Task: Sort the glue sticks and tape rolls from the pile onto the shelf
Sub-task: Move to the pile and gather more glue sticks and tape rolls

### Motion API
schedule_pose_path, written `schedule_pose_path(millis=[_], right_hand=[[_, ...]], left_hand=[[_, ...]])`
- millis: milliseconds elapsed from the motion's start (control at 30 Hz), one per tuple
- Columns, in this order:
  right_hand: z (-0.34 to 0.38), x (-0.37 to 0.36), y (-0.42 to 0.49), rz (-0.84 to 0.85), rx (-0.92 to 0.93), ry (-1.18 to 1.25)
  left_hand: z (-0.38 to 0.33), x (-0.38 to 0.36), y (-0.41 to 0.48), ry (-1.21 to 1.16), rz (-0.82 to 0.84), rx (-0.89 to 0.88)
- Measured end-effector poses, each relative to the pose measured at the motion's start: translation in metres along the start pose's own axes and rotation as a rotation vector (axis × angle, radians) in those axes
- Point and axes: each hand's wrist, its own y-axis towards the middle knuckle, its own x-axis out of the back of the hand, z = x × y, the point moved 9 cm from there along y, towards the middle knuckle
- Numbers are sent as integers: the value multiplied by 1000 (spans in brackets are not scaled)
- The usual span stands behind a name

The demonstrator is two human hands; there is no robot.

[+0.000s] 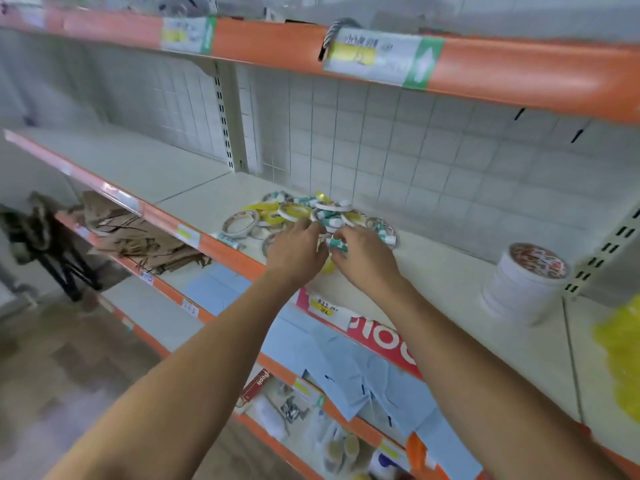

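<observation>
We're pretty clearly in a shop. We've got long metal racking (270, 43) with orange front edges, price labels (381, 57) clipped along those edges, a white grid back panel (398, 150) and slotted uprights (223, 123). Stock too: a pile of tape rolls and glue sticks (304, 213) near the back edge of the middle shelf (433, 271), brown paper bags (138, 233) on the one below.

bare shelf (145, 168) left, tape stack (526, 282) right

Two bare arms reach to a pile (298, 211) of tape and glue on a white shelf (433, 271). The right grip (363, 258) pinches a glue stick (337, 243). The left grip (294, 249) curls beside it, its hold unclear.
</observation>
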Motion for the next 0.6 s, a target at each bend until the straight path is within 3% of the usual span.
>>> schedule_pose_path(millis=[333,600], right_hand=[[1,-20,60,-22,81,74],[-33,-24,109,-23,-24,70]], left_hand=[[61,-8,51,12,-8,73],[66,-21,105,-64,34,-61]])
